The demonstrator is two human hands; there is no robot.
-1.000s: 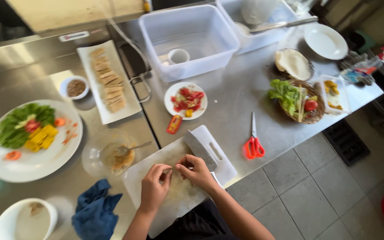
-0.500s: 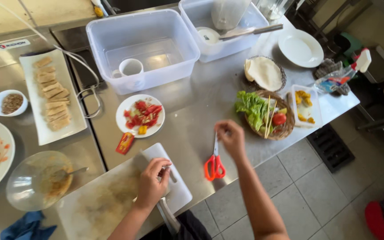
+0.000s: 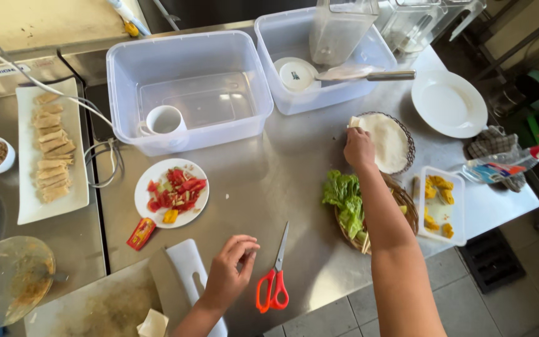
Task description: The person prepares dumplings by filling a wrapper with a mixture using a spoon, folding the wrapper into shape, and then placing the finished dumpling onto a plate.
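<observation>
My right hand (image 3: 358, 147) reaches across the steel counter to a round wicker tray (image 3: 410, 142) of thin white wrapper sheets (image 3: 387, 142). Its fingers pinch the left edge of the top sheet, and a corner is lifted. My left hand (image 3: 229, 272) hovers with loosely curled fingers and holds nothing. It is over the right end of the white cutting board (image 3: 95, 306), just left of the orange-handled scissors (image 3: 274, 284). A small folded white piece (image 3: 153, 324) lies on the board.
A basket of lettuce (image 3: 344, 196) and a white tray of yellow pieces (image 3: 441, 203) sit under my right arm. A plate of chopped tomato (image 3: 171, 193), a red packet (image 3: 140, 233), a long plate of rolls (image 3: 51, 150), a glass bowl (image 3: 7, 281), two clear tubs (image 3: 188, 87) and a white plate (image 3: 447, 103) stand around.
My right hand left the board, passed over the scissors and reached to the wrapper tray. My left hand lifted off the board. The view shifted right.
</observation>
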